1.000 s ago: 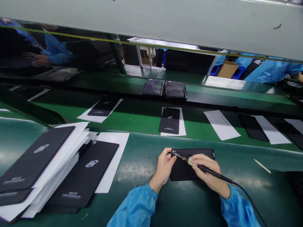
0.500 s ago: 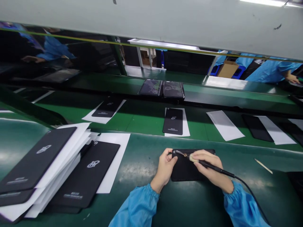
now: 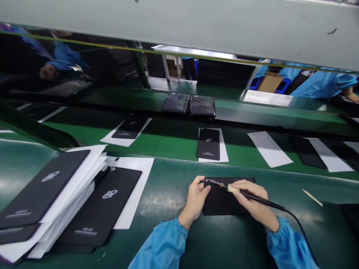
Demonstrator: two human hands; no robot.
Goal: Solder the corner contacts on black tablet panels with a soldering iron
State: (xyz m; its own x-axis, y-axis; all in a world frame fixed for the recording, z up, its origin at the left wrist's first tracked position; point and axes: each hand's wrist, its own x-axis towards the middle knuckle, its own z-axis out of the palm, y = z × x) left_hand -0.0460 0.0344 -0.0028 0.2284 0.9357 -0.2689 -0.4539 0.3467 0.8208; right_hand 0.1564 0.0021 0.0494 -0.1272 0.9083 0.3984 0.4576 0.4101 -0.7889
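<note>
A black tablet (image 3: 221,201) lies back-up on the dark green bench in front of me. My left hand (image 3: 195,200) is curled against its left edge, thumb and fingers pressed on the upper left corner. My right hand (image 3: 252,203) is closed like a pen grip on a corded soldering iron (image 3: 252,197). Its metal tip (image 3: 210,181) rests at the tablet's upper left corner, close to my left thumb. The iron's black cable runs off to the lower right.
Stacked black tablets (image 3: 42,188) interleaved with white sheets sit at left, another tablet (image 3: 102,205) beside them. A green conveyor (image 3: 168,140) behind carries tablets on paper (image 3: 208,144). A thin wooden stick (image 3: 311,197) lies at right. Co-workers in blue sleeves (image 3: 322,84) work beyond.
The tablets on the conveyor have drifted to the right. My hands stay on the tablet; the iron's tip has held at the upper left corner with only slight shifts.
</note>
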